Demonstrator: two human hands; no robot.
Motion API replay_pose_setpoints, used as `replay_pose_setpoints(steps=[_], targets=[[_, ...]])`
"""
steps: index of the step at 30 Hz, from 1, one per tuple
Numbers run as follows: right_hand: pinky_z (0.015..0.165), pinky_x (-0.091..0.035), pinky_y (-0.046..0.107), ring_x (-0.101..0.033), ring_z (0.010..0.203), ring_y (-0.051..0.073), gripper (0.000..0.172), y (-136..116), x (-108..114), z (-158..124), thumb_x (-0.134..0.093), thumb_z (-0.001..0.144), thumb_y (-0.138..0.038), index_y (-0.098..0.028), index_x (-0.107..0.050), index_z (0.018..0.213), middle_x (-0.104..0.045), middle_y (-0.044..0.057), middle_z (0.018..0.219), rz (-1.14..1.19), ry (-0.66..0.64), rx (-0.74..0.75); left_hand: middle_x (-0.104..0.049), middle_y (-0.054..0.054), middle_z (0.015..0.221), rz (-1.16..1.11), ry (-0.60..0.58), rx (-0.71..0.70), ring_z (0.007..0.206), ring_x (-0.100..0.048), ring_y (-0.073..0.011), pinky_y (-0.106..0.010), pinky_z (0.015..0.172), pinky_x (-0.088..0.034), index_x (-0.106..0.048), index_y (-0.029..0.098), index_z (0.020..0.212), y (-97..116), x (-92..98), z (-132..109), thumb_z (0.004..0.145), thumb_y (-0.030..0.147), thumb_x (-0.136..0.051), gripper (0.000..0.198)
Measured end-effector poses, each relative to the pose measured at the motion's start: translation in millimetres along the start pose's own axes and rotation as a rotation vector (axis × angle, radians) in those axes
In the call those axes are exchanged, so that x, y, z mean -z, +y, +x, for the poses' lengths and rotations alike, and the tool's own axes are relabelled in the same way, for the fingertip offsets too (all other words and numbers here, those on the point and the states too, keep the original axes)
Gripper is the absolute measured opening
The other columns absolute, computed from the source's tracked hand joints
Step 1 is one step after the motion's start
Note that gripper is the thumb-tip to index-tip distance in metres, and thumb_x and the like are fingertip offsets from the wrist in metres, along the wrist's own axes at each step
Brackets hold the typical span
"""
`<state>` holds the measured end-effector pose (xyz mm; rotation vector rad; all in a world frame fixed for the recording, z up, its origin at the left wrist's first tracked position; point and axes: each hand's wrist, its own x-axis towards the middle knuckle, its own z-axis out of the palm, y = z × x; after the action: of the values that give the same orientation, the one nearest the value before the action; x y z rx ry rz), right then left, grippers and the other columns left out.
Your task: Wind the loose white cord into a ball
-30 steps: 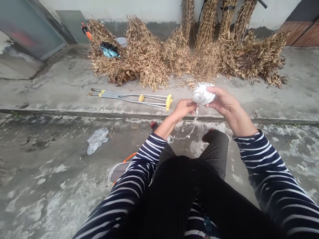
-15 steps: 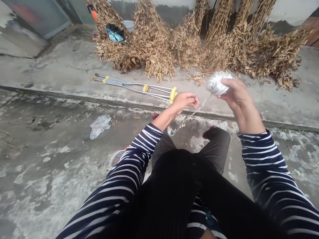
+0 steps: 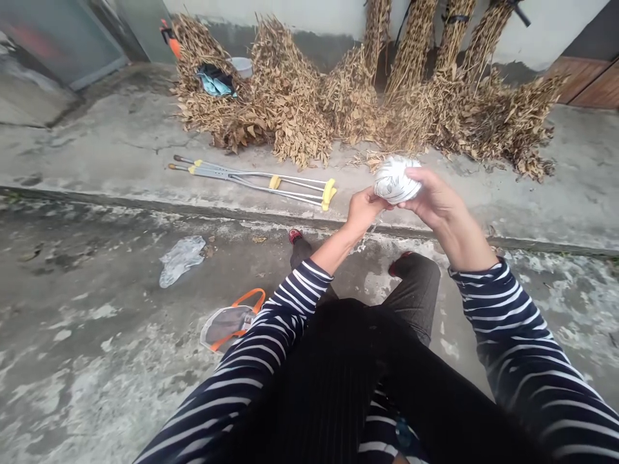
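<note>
A ball of white string (image 3: 397,180) is held up in front of me, over the step's edge. My right hand (image 3: 438,200) grips it from the right, with the thumb on its upper side and the fingers beneath. At the ball's lower left is my left hand (image 3: 365,209), its fingers curled in and touching the ball; the fingertips are partly hidden. A short length of loose string shows faintly below the left hand.
Crutches (image 3: 256,182) with yellow pads lie on the raised concrete ledge. Behind them, dried plant bundles (image 3: 300,109) lean along the wall. A clear plastic bag (image 3: 182,260) and a bag with orange handles (image 3: 229,327) lie on the lower ground at left.
Both hands have come together: the right hand brought the ball left and the left hand moved right to meet it. The long strand that hung between ball and ground is now mostly out of sight.
</note>
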<state>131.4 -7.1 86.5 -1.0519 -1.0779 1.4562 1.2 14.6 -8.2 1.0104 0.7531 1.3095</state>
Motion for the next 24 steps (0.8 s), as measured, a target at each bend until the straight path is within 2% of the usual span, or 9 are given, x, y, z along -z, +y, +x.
replay_pose_setpoints(steps=[4, 8, 15, 17, 21, 24], targets=[[0.043, -0.049, 0.022, -0.062, 0.060, 0.014, 0.039, 12.2, 9.7, -8.3, -0.088, 0.062, -0.044, -0.019, -0.074, 0.090, -0.072, 0.002, 0.075, 0.095, 0.005, -0.042, -0.070, -0.001, 0.065, 0.033, -0.102, 0.064, 0.059, -0.065, -0.0110, -0.025, 0.064, -0.054, -0.071, 0.011, 0.075, 0.5, 11.9, -11.4, 0.075, 0.029, -0.090, 0.025], [0.039, -0.045, 0.021, -0.061, 0.056, 0.013, 0.043, 32.4, 16.0, -21.3, -0.087, 0.058, -0.043, -0.019, -0.074, 0.091, -0.072, 0.001, 0.072, 0.132, 0.042, -0.082, -0.071, -0.002, 0.067, 0.068, -0.182, 0.157, 0.056, -0.064, -0.0097, -0.022, 0.058, -0.053, -0.071, 0.011, 0.074, -5.4, 25.2, -28.6, 0.081, 0.023, -0.084, 0.019], [0.040, -0.047, 0.022, -0.060, 0.058, 0.014, 0.042, 50.8, 29.5, -29.5, -0.088, 0.061, -0.042, -0.021, -0.076, 0.094, -0.072, 0.000, 0.075, 0.171, 0.093, -0.085, -0.072, -0.002, 0.068, 0.101, -0.159, 0.304, 0.057, -0.066, -0.0107, -0.025, 0.060, -0.055, -0.073, 0.008, 0.086, -24.1, 39.4, -46.4, 0.088, 0.010, -0.072, 0.003], [0.042, -0.049, 0.022, -0.061, 0.061, 0.014, 0.042, 53.4, 33.6, -29.5, -0.090, 0.060, -0.043, -0.021, -0.075, 0.093, -0.072, 0.001, 0.077, 0.182, 0.106, -0.083, -0.073, -0.002, 0.070, 0.123, -0.167, 0.309, 0.057, -0.065, -0.0102, -0.025, 0.060, -0.055, -0.073, 0.008, 0.092, -27.3, 41.0, -49.2, 0.087, 0.009, -0.074, 0.005], [0.042, -0.049, 0.021, -0.062, 0.062, 0.014, 0.043, 60.1, 40.3, -29.7, -0.089, 0.062, -0.043, -0.022, -0.074, 0.096, -0.073, 0.001, 0.079, 0.228, 0.119, -0.072, -0.073, 0.000, 0.070, 0.210, -0.228, 0.273, 0.053, -0.063, -0.0089, -0.021, 0.055, -0.050, -0.073, 0.010, 0.113, -29.9, 40.3, -54.1, 0.084, 0.013, -0.082, 0.031], [0.038, -0.043, 0.019, -0.067, 0.067, 0.016, 0.047, 63.6, 46.0, -30.3, -0.086, 0.066, -0.047, -0.023, -0.072, 0.104, -0.075, 0.002, 0.086, 0.300, 0.040, -0.070, -0.071, -0.001, 0.066, 0.239, -0.264, 0.255, 0.047, -0.058, -0.0078, -0.020, 0.047, -0.045, -0.074, 0.009, 0.100, -28.0, 39.9, -56.2, 0.090, 0.020, -0.078, 0.016]])
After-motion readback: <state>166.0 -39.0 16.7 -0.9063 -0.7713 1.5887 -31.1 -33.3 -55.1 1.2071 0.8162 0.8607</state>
